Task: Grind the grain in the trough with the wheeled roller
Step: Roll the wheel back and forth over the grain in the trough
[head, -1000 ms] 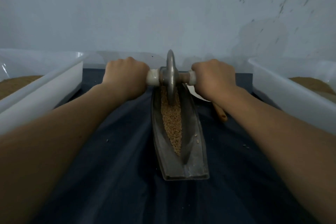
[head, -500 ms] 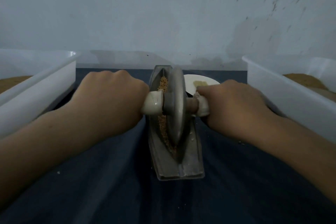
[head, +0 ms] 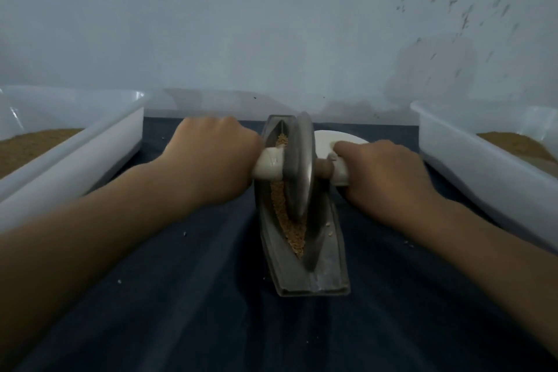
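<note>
Your left hand (head: 211, 160) and right hand (head: 383, 172) are each curled tight round a white handle end of the wheeled roller (head: 297, 172), whose disc stands in the groove about midway along the trough (head: 314, 284). The disc leans slightly, and that is the main risk: press harder on one side and the edge will likely climb the groove wall and jump out, or tip the narrow trough over on the dark cloth (head: 181, 296), where nothing pins it. Run too far toward the near end and you may push grain (head: 279, 205) over the lip; a few kernels already lie on the trough's right flange and on the cloth. Your right knuckles also sit just beside the white plate (head: 341, 137) beyond them, so a wide swing could knock it.

The grain lies as a tan strip along the groove, from the far end to the near taper, mostly left of the disc. It looks mostly whole and pebbly, not powdery, so the grinding seems far from finished.
</note>
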The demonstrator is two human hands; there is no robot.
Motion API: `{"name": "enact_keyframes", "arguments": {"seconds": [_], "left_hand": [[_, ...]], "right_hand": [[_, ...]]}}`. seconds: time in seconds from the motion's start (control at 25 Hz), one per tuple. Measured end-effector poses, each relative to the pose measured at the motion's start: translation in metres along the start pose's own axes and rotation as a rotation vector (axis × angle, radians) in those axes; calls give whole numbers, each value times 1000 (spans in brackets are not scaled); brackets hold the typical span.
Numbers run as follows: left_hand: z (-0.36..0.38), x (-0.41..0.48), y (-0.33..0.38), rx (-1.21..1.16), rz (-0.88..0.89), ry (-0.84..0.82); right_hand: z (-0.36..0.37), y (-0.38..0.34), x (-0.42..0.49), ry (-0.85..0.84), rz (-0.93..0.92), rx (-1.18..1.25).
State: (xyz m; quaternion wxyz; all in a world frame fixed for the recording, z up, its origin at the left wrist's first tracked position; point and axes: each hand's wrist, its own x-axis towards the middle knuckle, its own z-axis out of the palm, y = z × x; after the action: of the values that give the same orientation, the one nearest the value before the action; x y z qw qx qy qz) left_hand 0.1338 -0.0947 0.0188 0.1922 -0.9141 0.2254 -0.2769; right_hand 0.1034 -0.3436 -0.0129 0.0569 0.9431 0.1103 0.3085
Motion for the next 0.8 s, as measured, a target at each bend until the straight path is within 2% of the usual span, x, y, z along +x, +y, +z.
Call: {"name": "enact_keyframes", "arguments": {"seconds": [0.2,0.32,0.52,0.64,0.8], "left_hand": [[-16,-39,-14,-63,54,103],[8,-14,-6,-2,-16,40],[38,45,0,22,-189,149],[32,29,0,5,-141,155],[3,-30,-10,-61,40,159]], "right_hand": [[-34,6,-28,-17,-54,-39],[-8,6,3,-14,-4,-106],[40,8,69,-46,170,-30],[26,9,48,-31,75,-14],[-19,8,-12,-12,-42,-58]]}}
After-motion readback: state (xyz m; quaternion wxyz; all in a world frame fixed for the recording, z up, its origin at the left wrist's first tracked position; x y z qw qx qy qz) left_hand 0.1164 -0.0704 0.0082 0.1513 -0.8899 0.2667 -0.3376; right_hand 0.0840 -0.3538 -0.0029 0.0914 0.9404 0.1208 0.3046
